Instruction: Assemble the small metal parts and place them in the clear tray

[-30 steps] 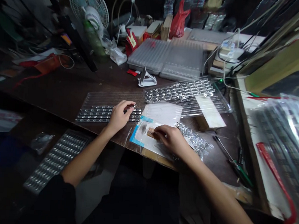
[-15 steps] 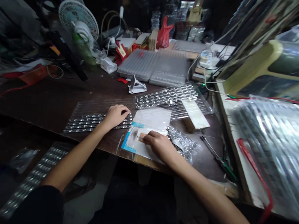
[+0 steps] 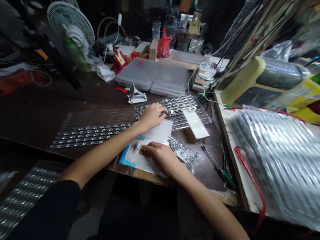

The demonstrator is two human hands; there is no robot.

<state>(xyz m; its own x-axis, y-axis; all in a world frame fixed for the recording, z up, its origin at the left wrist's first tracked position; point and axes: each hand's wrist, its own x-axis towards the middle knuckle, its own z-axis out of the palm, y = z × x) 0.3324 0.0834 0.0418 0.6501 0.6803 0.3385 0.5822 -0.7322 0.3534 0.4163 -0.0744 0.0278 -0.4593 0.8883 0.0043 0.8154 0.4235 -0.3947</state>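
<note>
My left hand [image 3: 152,116] reaches over the tilted clear tray [image 3: 209,120], above rows of shiny metal strips [image 3: 176,102]. Its fingers curl down and inward; whatever sits between the fingertips is hidden. My right hand [image 3: 160,153] rests at the white sheet with blue edging [image 3: 127,161], fingers closed on a small flat brown piece [image 3: 141,150]. Just right of that hand lies a clear bag of small silvery parts [image 3: 183,151]. More metal strips with round silvery bumps [image 3: 89,134] lie in another clear tray [image 3: 77,120], partly behind my left forearm.
A white block [image 3: 196,125] and a green-handled screwdriver [image 3: 225,176] lie to the right. Behind are a white bracket [image 3: 136,95] and clear ribbed cases [image 3: 168,78]. A fan [image 3: 71,22] stands back left. Bagged strips [image 3: 277,160] fill the right-hand ledge.
My left hand has moved right and away from me, from the left tray to the tilted tray. The right hand keeps to the brown piece. The whole view has swung rightward.
</note>
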